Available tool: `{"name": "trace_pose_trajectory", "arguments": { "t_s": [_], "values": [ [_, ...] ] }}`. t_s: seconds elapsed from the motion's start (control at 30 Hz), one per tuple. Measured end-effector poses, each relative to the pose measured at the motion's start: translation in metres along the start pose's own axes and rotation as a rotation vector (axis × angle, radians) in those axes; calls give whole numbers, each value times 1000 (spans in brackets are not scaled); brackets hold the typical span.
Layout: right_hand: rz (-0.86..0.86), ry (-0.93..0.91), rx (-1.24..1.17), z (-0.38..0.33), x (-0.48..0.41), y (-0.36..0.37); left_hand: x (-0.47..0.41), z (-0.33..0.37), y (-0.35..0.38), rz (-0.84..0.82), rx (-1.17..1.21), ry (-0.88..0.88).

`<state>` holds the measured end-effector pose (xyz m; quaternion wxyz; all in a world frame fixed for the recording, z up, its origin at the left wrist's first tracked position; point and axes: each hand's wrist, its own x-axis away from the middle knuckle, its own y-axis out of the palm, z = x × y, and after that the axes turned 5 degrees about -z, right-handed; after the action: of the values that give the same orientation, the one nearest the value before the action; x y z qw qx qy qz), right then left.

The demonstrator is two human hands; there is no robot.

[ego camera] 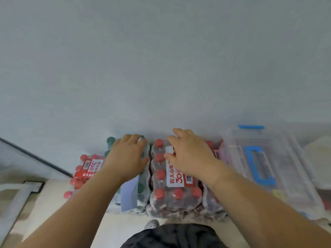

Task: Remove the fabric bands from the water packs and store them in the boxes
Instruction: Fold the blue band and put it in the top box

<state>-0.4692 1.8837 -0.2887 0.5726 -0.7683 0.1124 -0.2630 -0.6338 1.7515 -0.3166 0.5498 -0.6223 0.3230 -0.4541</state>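
1. My left hand [128, 154] lies on the green-capped water pack [144, 187], fingers bent over its far end; I cannot tell whether they grip anything.
2. My right hand [189, 154] pinches a white band [170, 150] atop the red-capped water pack [172, 194].
3. The clear boxes [290, 169] sit just right of the packs.

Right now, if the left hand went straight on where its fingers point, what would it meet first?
Probably the pale wall just behind the green-capped pack the left hand rests on; depth is unclear.
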Motion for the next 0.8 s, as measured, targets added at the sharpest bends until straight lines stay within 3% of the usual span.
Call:
{"name": "trace_pose_trajectory", "arguments": {
  "t_s": [0.37, 0.6, 0.8],
  "values": [
    [-125, 64, -96, -72, -90, 52, -36, -88, 46, -162, -60, 115],
    [-227, 81, -185, -77, -135, 68, -48, -105, 70, -159, 61, 168],
    [-290, 63, -123, -76, -144, 71, -47, -112, 80, -130, 113, 171]
  ]
}}
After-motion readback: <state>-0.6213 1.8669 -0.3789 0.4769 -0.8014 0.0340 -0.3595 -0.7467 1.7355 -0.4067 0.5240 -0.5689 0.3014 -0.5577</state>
